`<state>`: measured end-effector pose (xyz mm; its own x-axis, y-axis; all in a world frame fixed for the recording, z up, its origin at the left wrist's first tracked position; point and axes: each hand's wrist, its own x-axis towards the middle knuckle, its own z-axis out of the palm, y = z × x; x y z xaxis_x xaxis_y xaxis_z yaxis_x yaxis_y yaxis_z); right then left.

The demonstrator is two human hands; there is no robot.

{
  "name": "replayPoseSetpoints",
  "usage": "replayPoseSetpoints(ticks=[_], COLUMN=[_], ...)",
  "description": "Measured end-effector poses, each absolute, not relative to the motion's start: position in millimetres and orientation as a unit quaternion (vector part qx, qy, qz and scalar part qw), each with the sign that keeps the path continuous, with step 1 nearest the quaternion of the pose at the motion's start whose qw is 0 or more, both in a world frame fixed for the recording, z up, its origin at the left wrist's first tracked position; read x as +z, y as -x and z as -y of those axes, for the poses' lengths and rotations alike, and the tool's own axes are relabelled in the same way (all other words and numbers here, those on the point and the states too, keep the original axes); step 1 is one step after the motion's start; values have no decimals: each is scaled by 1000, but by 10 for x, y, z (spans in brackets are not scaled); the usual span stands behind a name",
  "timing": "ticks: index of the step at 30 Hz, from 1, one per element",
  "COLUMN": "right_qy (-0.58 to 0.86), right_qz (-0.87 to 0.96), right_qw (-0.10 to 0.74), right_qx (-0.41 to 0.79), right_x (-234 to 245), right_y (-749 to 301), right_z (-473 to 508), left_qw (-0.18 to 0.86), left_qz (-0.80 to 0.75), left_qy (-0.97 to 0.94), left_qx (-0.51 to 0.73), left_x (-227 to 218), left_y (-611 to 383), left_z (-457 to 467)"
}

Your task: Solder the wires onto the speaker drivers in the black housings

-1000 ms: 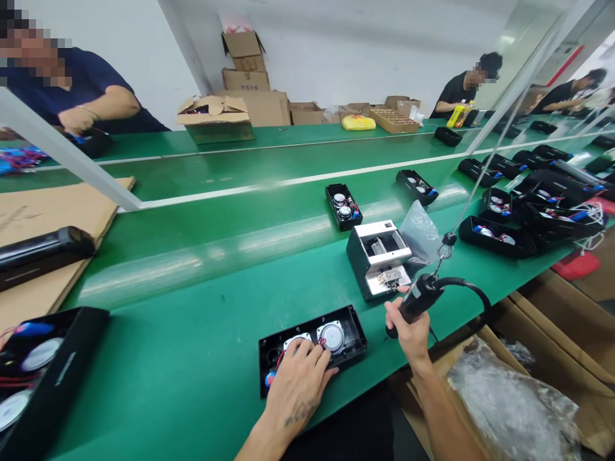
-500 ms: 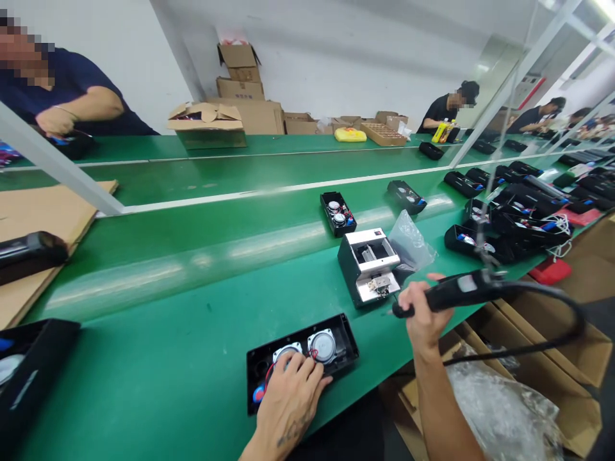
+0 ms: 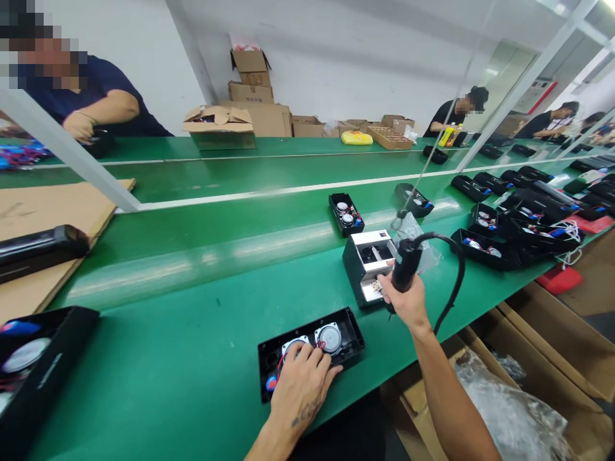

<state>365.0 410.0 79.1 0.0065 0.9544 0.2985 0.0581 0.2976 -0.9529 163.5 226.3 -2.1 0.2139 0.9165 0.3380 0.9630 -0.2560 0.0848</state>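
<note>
My left hand (image 3: 303, 392) presses down on an open black plastic speaker housing (image 3: 348, 331), with its fingers spread over the nearer of two round metal-backed speakers (image 3: 294, 346). Red wires and a blue part show beside my fingers. The other speaker (image 3: 329, 338) lies uncovered to the right. My right hand (image 3: 408, 302) grips a black electric screwdriver (image 3: 405, 264) upright in its fist, with a curved black cable rising from the top. The screwdriver's tip is hidden behind my hand. A black-and-white metal fixture (image 3: 369, 267) stands just beyond my right hand, almost touching it.
Several black housings (image 3: 346, 214) with speakers lie along the green conveyor belt (image 3: 158, 326). A clear plastic bag (image 3: 417, 240) lies behind the fixture. Cardboard boxes sit below the right edge. Co-workers (image 3: 91, 105) work at the far belt.
My right hand has swung the screwdriver from lying almost level to upright and moved left, closer to the fixture. My left hand stays on the housing.
</note>
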Motion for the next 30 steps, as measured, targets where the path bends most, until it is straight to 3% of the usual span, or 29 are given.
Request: replayPoseSetpoints(ticks=[4, 9, 18, 30], right_qy=[335, 206, 222, 197], right_qz=[515, 503, 501, 535], right_qw=[599, 639, 616, 607], right_qx=[514, 545, 566, 554], right_x=[857, 805, 482, 451], right_y=[-3630, -3389, -3082, -3036], right_z=[-3640, -3222, -3110, -3060], left_qw=[84, 71, 68, 71], left_qz=[602, 606, 604, 597], left_qy=[780, 780, 782, 786], left_qx=[-150, -138, -138, -142], left_x=[-48, -22, -49, -26], left_y=[-1650, -1644, -1643, -1637], left_z=[-2258, -2256, -2257, -2256])
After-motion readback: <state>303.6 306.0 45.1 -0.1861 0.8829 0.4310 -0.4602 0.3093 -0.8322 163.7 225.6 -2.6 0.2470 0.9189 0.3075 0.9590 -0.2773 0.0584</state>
